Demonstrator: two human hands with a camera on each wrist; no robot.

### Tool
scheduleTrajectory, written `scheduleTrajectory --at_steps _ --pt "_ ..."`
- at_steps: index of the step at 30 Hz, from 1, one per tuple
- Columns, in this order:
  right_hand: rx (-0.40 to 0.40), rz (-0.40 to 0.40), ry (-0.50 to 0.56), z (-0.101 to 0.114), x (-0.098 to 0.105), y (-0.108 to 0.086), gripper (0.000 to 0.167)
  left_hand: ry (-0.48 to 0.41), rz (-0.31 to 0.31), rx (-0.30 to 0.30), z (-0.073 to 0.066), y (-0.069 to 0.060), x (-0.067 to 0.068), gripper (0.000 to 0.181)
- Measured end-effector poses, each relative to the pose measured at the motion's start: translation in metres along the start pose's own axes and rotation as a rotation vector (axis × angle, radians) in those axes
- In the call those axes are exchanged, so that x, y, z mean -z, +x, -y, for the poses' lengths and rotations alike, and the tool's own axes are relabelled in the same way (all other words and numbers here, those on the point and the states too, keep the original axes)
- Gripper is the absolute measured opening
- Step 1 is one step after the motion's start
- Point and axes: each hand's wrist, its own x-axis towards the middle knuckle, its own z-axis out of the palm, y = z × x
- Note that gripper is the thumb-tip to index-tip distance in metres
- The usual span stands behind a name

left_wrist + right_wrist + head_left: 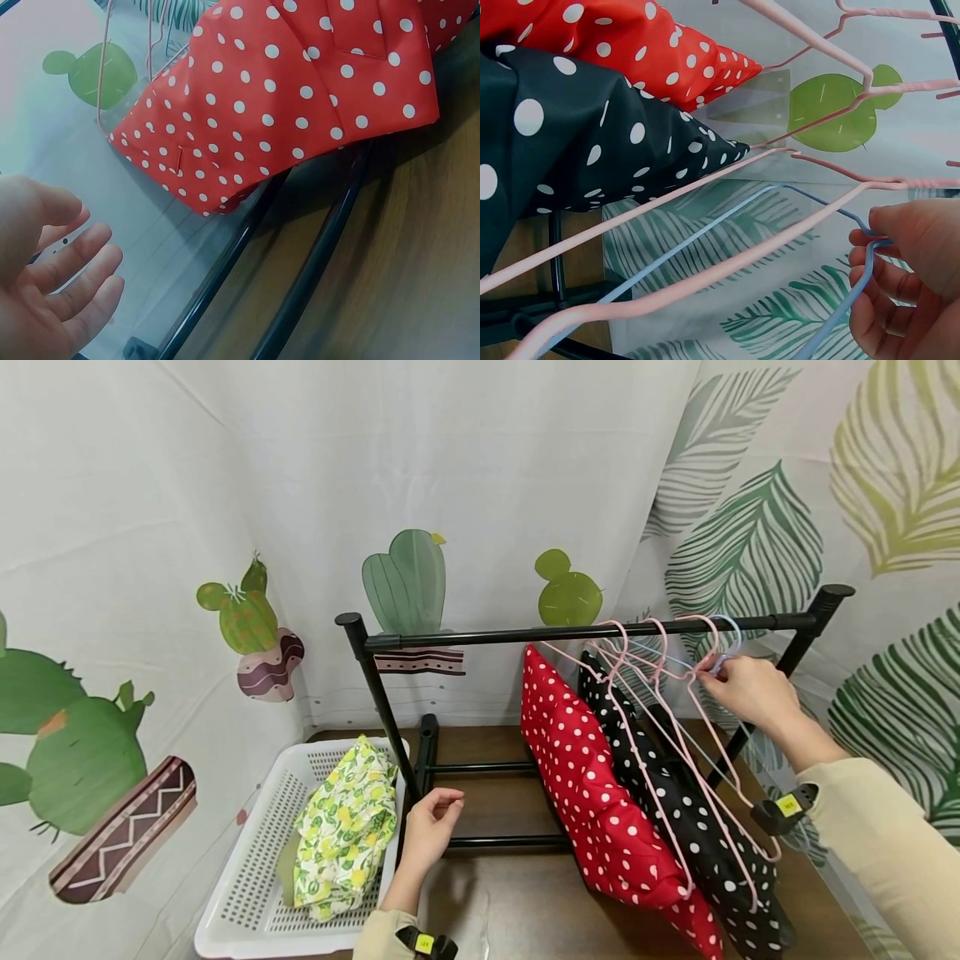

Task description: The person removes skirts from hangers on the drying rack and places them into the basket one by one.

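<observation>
My right hand (753,693) is raised at the right end of a black clothes rack (480,636). It pinches a blue hanger (840,313) at the neck below the hook, and the hook is over the top bar. Several pink hangers (727,270) hang to its left. A red polka-dot garment (592,793) and a black polka-dot garment (690,802) hang on the rack. My left hand (433,827) holds nothing; its fingers are loosely bent near the rack's left post, beside the basket. In the left wrist view, the red garment stands apart from the fingers.
A white perforated basket (232,902) stands left of the rack with a lemon-print cloth (348,835) in it. The rack's lower bars (502,843) run over a brown wooden table (517,902). Printed curtains (487,485) hang behind and at both sides.
</observation>
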Motion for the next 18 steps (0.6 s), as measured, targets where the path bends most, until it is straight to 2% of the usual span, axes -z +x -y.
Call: scheduleTrajectory --at_steps 18 --pt "-0.01 -0.027 0.022 -0.0002 0.0006 -0.0086 0.044 0.007 -0.002 0.016 0.0025 0.0001 -0.0069 0.008"
